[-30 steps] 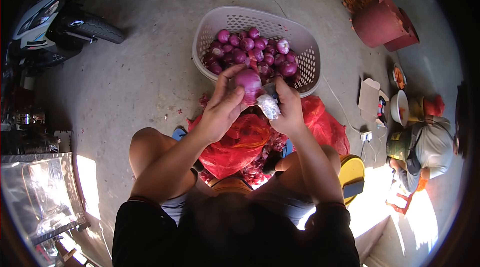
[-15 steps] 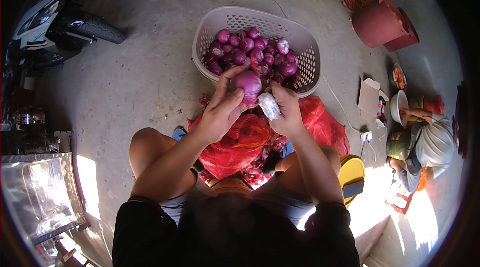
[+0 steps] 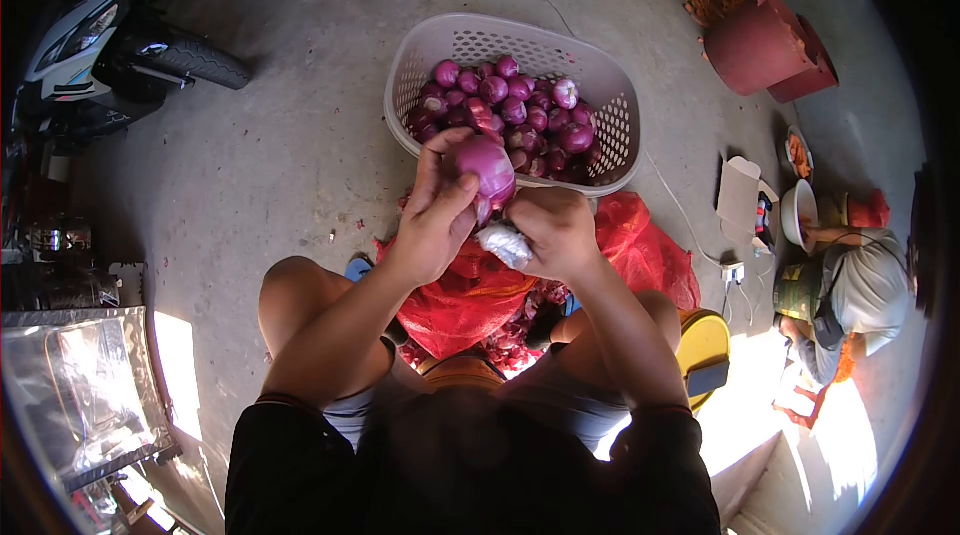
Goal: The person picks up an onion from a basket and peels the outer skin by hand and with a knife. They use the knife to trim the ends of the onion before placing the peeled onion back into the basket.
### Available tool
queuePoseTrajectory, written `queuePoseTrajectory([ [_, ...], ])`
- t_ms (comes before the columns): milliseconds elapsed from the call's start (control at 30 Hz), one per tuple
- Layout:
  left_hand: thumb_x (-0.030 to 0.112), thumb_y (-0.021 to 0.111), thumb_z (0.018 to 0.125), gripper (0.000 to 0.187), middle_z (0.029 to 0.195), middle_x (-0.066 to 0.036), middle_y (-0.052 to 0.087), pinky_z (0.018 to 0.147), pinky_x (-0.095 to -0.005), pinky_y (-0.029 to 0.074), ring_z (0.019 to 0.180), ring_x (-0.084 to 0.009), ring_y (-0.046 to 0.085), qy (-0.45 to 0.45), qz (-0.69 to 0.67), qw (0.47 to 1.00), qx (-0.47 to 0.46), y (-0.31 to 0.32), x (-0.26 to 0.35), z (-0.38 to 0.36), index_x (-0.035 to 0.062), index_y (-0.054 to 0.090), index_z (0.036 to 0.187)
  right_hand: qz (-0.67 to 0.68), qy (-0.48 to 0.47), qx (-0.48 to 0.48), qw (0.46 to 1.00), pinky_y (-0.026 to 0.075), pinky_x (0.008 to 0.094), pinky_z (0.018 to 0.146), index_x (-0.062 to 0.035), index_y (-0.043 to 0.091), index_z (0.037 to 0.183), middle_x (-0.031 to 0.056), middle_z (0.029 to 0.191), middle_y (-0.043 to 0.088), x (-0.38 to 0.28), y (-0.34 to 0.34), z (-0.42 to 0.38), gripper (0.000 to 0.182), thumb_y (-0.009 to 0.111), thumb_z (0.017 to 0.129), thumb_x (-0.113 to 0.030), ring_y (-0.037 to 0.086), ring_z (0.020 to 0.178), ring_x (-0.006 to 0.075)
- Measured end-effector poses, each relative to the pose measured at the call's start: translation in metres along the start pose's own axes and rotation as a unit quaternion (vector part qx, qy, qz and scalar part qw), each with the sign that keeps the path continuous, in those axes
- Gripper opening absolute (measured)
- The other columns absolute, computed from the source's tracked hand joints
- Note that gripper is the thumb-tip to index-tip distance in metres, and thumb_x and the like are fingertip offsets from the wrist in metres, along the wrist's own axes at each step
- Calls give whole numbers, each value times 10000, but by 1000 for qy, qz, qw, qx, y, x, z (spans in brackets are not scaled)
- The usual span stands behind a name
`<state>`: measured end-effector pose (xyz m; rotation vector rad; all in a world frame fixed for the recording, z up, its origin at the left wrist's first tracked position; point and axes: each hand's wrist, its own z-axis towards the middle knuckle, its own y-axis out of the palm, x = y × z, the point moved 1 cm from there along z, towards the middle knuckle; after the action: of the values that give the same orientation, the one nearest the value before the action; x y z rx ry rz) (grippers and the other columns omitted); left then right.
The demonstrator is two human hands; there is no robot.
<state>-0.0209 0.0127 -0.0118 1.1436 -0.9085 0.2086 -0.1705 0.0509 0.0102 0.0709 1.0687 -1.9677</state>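
Note:
A purple onion is held in my left hand, its fingers wrapped round the side. A loose piece of skin hangs below the onion. My right hand is closed on a silver-wrapped object, close against the onion's lower right side; any blade on it is hidden. Beyond both hands stands a grey perforated basket holding several purple onions. Beneath my hands lie a red mesh bag and scattered onion skins between my legs.
A yellow round container with a dark phone is beside my right knee. Red tubs stand at the upper right. A person sits at the right near a white bowl. A motorcycle wheel is upper left.
The onion has shifted slightly left and tilted. My right hand has turned and moved left, bringing the silver-wrapped object lower and under the onion. A strip of skin now hangs beneath it.

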Motion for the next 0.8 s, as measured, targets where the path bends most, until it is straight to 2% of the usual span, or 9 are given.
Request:
queuePoseTrajectory([
  [100,141,514,898,481,1287,-144,419,1030,-436,366,1224,-364,429,14,13,1000,3,6,5,1,123,284,1320,-22,15,-57,998,383,371,459,-94,493,623,40,557,462,-2,4,-6,290,731,636,-260,512,513,237],
  [133,141,522,895,480,1276,-140,429,1028,-443,369,1219,-361,437,9,8,1000,14,5,5,2,125,292,1315,-30,32,-88,995,429,376,486,-136,511,698,21,652,517,-2,2,-7,233,691,595,-244,569,606,222],
  [233,148,546,886,472,1243,-128,462,1021,-464,378,1205,-353,456,-14,-5,999,47,0,7,3,123,320,1299,-24,7,-110,994,435,373,490,-138,513,710,20,656,521,-3,-3,-4,226,683,594,-232,569,604,222],
  [333,167,560,885,446,1215,-122,492,1018,-478,382,1195,-349,468,-34,-13,997,75,-4,10,4,108,352,1276,-55,11,-228,972,450,382,520,-145,546,752,32,665,541,-4,-2,-5,200,676,624,-226,587,631,237],
  [533,197,534,909,392,1202,-128,524,1020,-481,381,1176,-356,486,-21,-10,996,83,-6,16,5,52,386,1241,1,127,-344,930,465,434,593,-132,596,915,105,719,599,-2,-7,-3,256,662,689,-232,610,714,305],
  [633,228,492,933,374,1190,-131,538,1018,-469,381,1175,-357,487,-12,-1,996,85,-4,19,8,36,391,1237,43,201,-298,932,455,426,614,-90,605,911,120,794,617,0,-8,-7,238,665,691,-156,601,755,340],
  [733,260,457,949,382,1186,-138,537,991,-431,402,1160,-334,502,-26,-17,994,105,0,21,10,35,377,1247,75,193,-226,952,461,431,664,-68,573,989,167,886,618,4,-16,-6,285,617,709,-97,596,807,379],
  [800,268,450,954,408,1198,-150,521,944,-389,438,1131,-293,529,-48,-37,993,101,-3,21,11,43,342,1276,78,150,-140,976,452,454,642,-65,523,1021,162,797,607,7,-14,-6,331,594,699,-100,591,757,380],
])
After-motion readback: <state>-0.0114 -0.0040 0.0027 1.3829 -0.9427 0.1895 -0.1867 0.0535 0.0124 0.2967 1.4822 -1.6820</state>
